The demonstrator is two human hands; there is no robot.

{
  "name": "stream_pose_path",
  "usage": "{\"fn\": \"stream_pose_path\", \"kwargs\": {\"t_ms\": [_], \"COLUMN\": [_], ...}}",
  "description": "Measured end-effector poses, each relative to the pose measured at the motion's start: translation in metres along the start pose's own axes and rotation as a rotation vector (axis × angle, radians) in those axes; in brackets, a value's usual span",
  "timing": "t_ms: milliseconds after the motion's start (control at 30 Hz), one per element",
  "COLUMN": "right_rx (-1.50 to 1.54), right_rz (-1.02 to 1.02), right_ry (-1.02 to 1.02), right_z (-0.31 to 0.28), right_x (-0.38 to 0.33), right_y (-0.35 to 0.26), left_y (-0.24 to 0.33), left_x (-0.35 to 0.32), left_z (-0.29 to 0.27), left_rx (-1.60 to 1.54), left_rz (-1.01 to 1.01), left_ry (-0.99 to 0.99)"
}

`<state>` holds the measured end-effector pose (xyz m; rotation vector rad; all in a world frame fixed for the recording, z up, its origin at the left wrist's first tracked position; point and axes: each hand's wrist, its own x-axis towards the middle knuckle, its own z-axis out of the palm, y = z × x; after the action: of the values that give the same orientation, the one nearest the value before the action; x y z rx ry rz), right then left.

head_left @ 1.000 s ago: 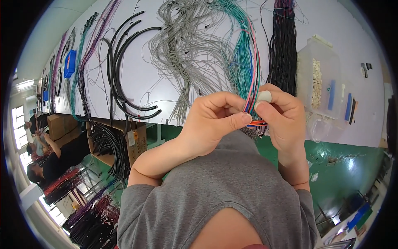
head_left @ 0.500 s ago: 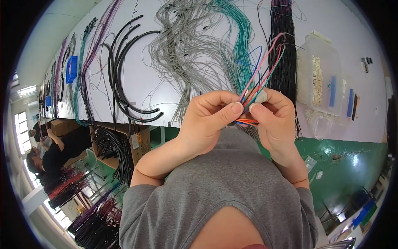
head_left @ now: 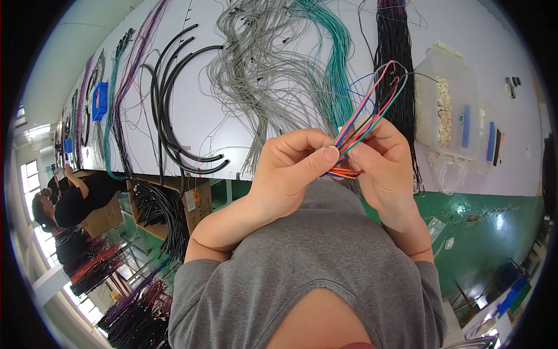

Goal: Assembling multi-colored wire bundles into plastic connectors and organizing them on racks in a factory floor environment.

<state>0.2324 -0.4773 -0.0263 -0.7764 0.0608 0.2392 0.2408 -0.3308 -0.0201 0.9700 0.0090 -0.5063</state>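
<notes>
My left hand (head_left: 290, 167) pinches the coloured wires (head_left: 352, 129) at the table's (head_left: 279, 166) near edge, their loops reaching up over the black bundle (head_left: 393, 52). My right hand (head_left: 385, 166) touches them; with fingers hidden, I can't tell whether it grips.

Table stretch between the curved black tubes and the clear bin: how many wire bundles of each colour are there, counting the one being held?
Grey bundle: 1
Teal bundle: 1
Black bundle: 1
Multicoloured bundle, held between left hand and right hand: 1
Total: 4
</notes>
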Motion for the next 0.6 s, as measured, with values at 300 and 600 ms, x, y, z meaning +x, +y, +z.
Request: {"fn": "stream_pose_path", "kwargs": {"t_ms": [300, 600], "right_rx": [-0.127, -0.218], "right_rz": [-0.076, -0.084], "right_ry": [0.053, 0.091], "right_z": [0.0036, 0.0039], "right_x": [-0.0021, -0.0025], "right_y": [-0.0003, -0.0043], "left_y": [-0.0005, -0.0022], "left_x": [-0.0013, -0.0018], "left_z": [-0.0008, -0.0041], "left_rx": [0.071, 0.184], "left_rz": [0.016, 0.113], "left_ry": [-0.015, -0.090]}}
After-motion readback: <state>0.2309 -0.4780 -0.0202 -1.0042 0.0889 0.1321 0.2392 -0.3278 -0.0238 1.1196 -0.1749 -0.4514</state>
